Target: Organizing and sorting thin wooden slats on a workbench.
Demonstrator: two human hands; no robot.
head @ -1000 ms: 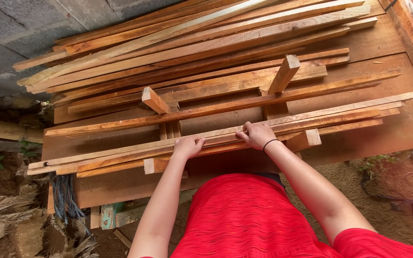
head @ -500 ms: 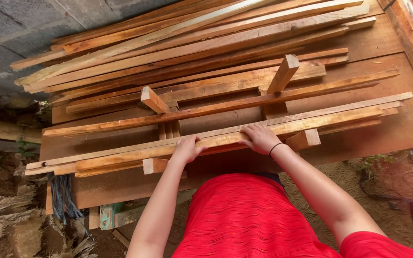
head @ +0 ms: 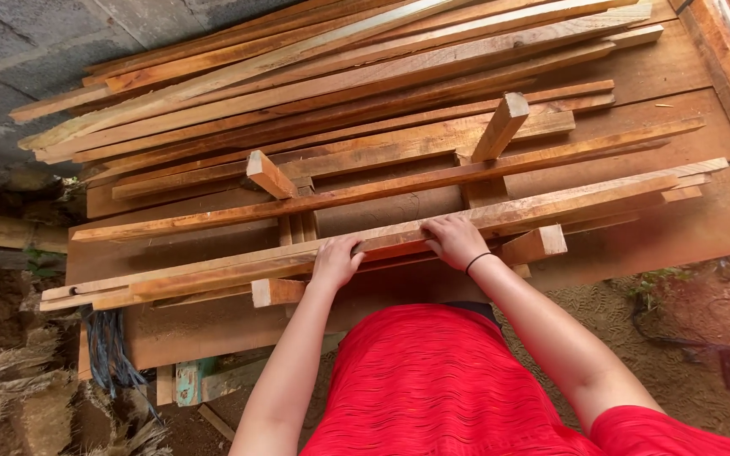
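Both my hands rest on a long thin wooden slat (head: 551,201) at the near edge of a stacked pile of timber. My left hand (head: 336,260) grips the slat from the front, fingers curled over its top. A little to the right, my right hand (head: 454,240), with a dark band on the wrist, holds the same slat in the same way. The slat lies across short cross blocks (head: 534,245) and runs from lower left to upper right. I wear a red top (head: 441,388).
More long slats (head: 340,76) are piled behind, with two short blocks (head: 500,127) standing out across them. They lie on a wide wooden platform (head: 686,228). A grey block wall (head: 19,51) is at the top left; earth ground (head: 703,338) lies at the right.
The slat under my hands has shifted slightly toward me and my hands have slid with it; my fingers now curl more firmly over its edge.
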